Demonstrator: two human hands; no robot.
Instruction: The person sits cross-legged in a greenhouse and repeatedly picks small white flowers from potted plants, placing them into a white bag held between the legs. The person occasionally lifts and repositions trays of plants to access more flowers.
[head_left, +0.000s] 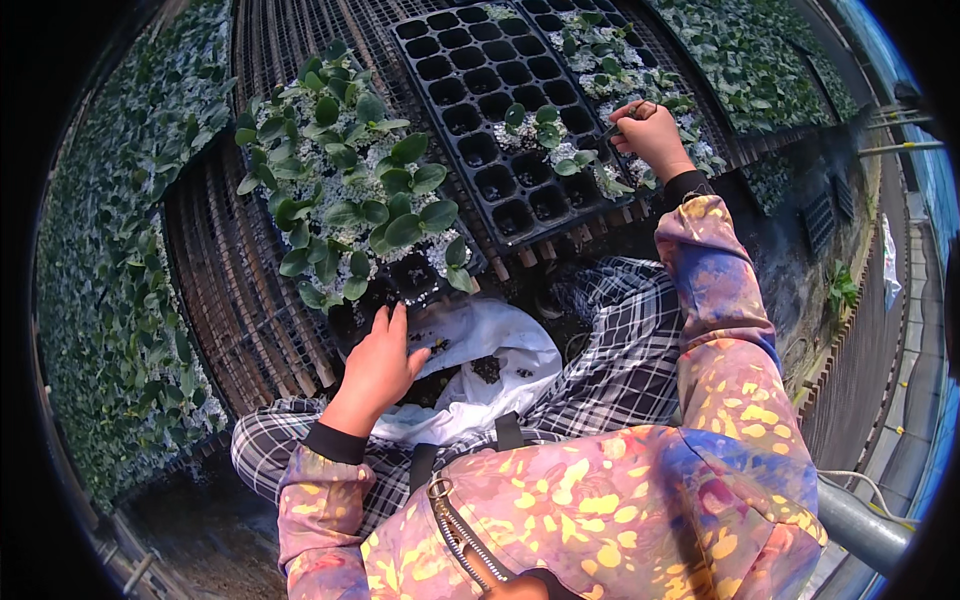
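My left hand (382, 367) rests its fingertips at the near edge of a seedling tray (412, 277), beside bare cells; its thumb stands apart and nothing shows in its grasp. Broad-leaved seedlings (345, 187) fill most of that tray, in white granular covering. Over the right side of the black cell tray (480, 79), my right hand (652, 139) pinches a small dark thing, too unclear to name. Most cells of this middle tray hold no plants. Several seedlings (547, 127) with white granules sit in its near right part.
Another tray of seedlings (600, 64) adjoins on the right. Slatted bench surface (247, 300) runs beneath. Dense seedlings (120, 300) cover the far left, more (750, 60) the upper right. White sheeting (487, 337) lies in my lap. A metal pipe (862, 525) is at lower right.
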